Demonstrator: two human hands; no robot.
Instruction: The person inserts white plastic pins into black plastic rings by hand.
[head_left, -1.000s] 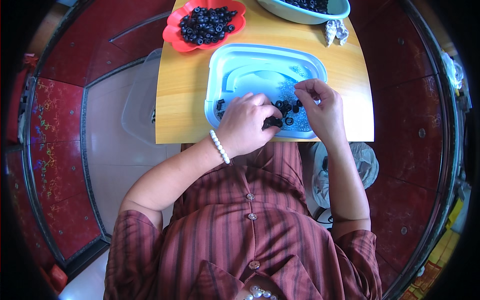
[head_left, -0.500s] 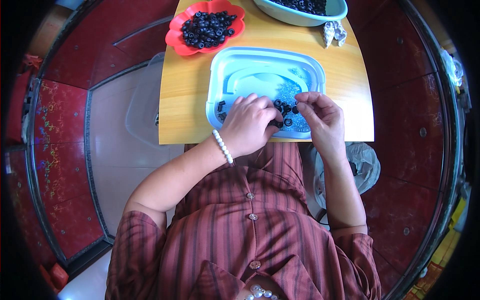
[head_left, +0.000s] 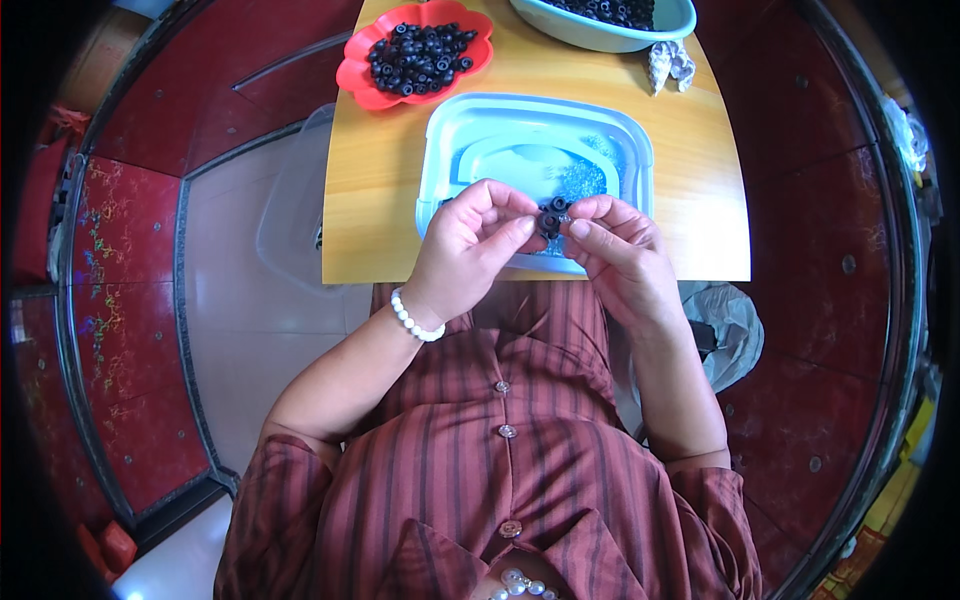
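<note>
My left hand (head_left: 478, 238), with a white bead bracelet on its wrist, is closed in a pinch at a small black ring-shaped part (head_left: 549, 222). Facing it, my right hand (head_left: 622, 248) pinches with thumb and forefinger. A tiny pale glint shows at those fingertips, too small to name. Both hands are over the near side of a light blue plastic tray (head_left: 437, 140). Small clear pieces (head_left: 585, 178) lie in the tray's right part. A few more black parts (head_left: 559, 203) show between the hands; I cannot tell whether they are all resting in the tray.
A red flower-shaped dish (head_left: 357, 78) heaped with black parts stands at the far left of the wooden table (head_left: 700, 200). A pale blue basin (head_left: 600, 40) of black parts is at the far right, beside a crumpled whitish object (head_left: 670, 66). Below the table's right edge hangs a plastic bag (head_left: 738, 345).
My left hand has turned from reaching palm-down into the tray to pinching a black part. My right hand has moved left and slightly nearer, so the fingertips of both hands almost meet.
</note>
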